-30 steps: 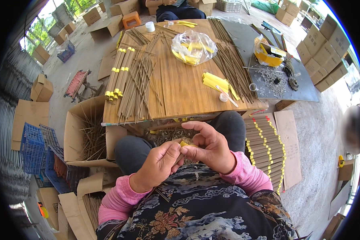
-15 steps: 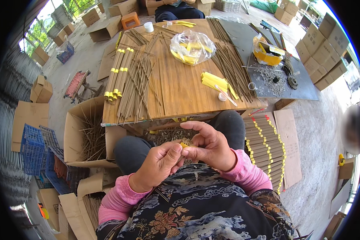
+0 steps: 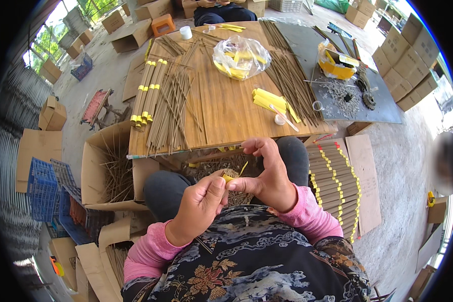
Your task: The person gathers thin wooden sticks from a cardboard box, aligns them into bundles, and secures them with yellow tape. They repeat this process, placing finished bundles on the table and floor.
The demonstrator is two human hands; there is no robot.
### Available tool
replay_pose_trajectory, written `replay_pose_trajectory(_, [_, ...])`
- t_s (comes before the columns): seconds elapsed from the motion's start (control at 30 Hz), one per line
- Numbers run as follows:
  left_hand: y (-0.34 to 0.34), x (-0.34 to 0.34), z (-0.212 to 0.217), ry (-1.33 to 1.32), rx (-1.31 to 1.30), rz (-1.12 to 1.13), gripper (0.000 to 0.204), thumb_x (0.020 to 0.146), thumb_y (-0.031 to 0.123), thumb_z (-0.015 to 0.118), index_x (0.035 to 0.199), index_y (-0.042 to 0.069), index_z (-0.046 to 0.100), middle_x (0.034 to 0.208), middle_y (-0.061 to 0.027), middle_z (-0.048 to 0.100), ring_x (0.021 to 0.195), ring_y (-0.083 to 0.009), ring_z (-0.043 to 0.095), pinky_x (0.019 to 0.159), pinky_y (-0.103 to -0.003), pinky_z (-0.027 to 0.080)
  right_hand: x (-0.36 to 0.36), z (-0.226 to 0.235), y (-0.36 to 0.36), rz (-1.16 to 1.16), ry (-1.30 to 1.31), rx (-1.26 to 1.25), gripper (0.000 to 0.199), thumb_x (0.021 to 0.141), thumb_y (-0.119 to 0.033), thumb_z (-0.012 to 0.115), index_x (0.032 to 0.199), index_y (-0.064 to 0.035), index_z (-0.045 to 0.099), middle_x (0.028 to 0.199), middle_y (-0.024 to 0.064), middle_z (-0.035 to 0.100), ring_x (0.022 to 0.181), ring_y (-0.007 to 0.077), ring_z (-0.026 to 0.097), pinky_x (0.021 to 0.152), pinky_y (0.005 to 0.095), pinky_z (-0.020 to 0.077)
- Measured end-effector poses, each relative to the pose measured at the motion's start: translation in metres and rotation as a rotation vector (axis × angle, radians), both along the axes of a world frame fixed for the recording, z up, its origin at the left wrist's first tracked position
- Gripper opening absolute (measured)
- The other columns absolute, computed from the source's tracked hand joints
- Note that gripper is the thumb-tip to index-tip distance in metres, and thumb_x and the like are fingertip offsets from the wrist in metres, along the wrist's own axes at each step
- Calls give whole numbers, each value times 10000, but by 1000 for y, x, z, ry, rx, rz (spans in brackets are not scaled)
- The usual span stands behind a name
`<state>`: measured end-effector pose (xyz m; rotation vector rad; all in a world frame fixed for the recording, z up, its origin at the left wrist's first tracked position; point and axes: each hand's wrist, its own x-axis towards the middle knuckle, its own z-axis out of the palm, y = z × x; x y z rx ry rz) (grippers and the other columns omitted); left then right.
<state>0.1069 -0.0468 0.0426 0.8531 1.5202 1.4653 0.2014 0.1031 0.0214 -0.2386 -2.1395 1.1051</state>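
Observation:
My left hand (image 3: 200, 198) and my right hand (image 3: 271, 182) meet above my lap. Pinched between left thumb and fingers is a small yellow paper strip (image 3: 228, 178), with a thin loose end standing up to its right. The right thumb presses on the same strip, while the other right fingers are raised and curled. Whether a stick lies inside the strip is hidden by my fingers. On the wooden table (image 3: 226, 113) in front are loose brown incense sticks (image 3: 168, 118), bundles banded in yellow (image 3: 148, 93), and a stack of yellow paper strips (image 3: 271, 100).
A clear plastic bag (image 3: 241, 58) of yellow strips, a small white pot (image 3: 279, 120) and a pale spatula (image 3: 287, 121) share the table. At left stands a carton (image 3: 95, 166) of sticks. Banded sticks (image 3: 337, 186) lie low on the right. Another person (image 3: 224, 15) sits beyond the table.
My right hand has risen slightly, its fingers curling further upward. The yellow strip shows more between my hands, its loose end now sticking up.

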Motion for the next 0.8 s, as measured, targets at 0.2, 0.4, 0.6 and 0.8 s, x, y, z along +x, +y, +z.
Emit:
replay_pose_trajectory(0.2, [0, 6, -9, 284, 30, 79, 397, 946, 262, 368, 1203, -32, 444, 665, 10, 473, 547, -25, 401, 486, -154, 343, 11, 4, -13, 67, -186, -281, 283, 666, -241, 743, 720, -16, 581, 623, 86, 517, 571, 199, 498, 515, 290, 412])
replay_pose_trajectory(0.4, [-2, 10, -11, 393, 47, 78, 371, 935, 194, 397, 1224, -35, 428, 699, -10, 491, 586, -43, 423, 530, -177, 370, 16, 10, -16, 213, -206, -346, 187, 778, -172, 649, 807, 7, 602, 678, 129, 564, 602, 222, 545, 551, 300, 438])
replay_pose_trajectory(0.6, [-5, 11, -6, 347, 85, -32, 372, 925, 148, 417, 1252, -28, 400, 710, -25, 499, 611, -58, 442, 559, -188, 384, 19, -2, -7, 514, -178, -656, 243, 806, -175, 632, 938, 17, 562, 767, 76, 586, 678, 117, 546, 597, 252, 445])
replay_pose_trajectory(0.8, [-6, 4, -11, 160, 72, -88, 426, 951, 236, 349, 1305, -1, 329, 663, 2, 464, 535, -36, 389, 483, -165, 340, 12, -10, -9, 315, -72, -638, 415, 692, -223, 747, 984, -13, 540, 694, -26, 438, 616, 34, 415, 537, 176, 363])
